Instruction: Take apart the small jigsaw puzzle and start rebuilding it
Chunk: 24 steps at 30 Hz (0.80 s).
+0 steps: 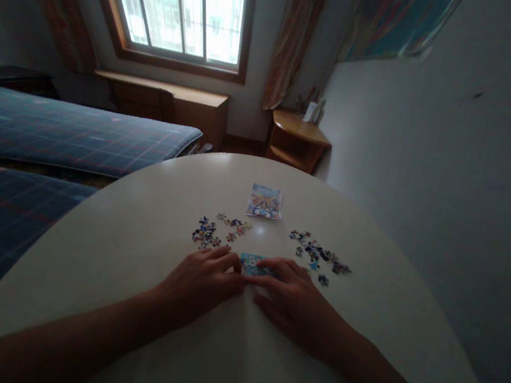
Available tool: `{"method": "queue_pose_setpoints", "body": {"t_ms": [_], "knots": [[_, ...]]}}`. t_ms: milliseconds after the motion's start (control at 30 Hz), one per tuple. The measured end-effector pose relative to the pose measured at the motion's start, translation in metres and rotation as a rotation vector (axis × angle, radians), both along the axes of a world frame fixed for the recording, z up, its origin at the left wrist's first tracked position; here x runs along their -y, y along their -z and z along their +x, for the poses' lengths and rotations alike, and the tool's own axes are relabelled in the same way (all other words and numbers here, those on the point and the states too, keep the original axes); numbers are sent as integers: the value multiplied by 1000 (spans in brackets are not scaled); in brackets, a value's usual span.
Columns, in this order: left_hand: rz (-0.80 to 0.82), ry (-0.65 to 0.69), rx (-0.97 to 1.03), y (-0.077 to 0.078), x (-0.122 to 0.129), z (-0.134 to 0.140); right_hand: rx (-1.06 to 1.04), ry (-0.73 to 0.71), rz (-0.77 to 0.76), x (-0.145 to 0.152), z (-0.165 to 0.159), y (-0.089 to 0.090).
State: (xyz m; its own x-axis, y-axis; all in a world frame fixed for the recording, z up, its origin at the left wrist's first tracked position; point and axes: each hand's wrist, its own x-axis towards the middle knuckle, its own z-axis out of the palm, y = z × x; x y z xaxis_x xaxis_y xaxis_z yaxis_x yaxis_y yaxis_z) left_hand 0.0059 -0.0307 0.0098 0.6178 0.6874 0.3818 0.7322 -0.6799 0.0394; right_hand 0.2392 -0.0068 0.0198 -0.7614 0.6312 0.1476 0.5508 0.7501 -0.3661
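Observation:
A small blue joined section of jigsaw puzzle (249, 265) lies flat on the white round table between my hands. At its left edge rests my left hand (210, 274), its fingers curled and the thumb and index tips close together; whatever they pinch is hidden. My right hand (291, 292) covers the section's right part, with the fingers stretched over it and the index tip on its surface. Loose jigsaw pieces (206, 233) lie beyond my left hand, and a second spread of pieces (320, 252) lies beyond the right one.
Farther back on the table (159, 203) lies a colourful printed picture sheet (265, 202). A bed with a plaid mattress (78, 132) stands to the left. Beyond are a wooden desk (202, 96) under the window and a corner shelf (300, 126); a white wall is on the right.

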Motion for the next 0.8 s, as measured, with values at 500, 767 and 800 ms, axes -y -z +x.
{"method": "queue_pose_setpoints", "body": {"t_ms": [500,767,800], "knots": [[-177,-41,149,11,-12,-4,-79,141,9,-23,14,2],[-199,-80,194,10,-13,-4,-134,125,-15,-24,15,11],[-202,-72,194,11,-13,-5,-138,122,-14,-24,15,12]]}}
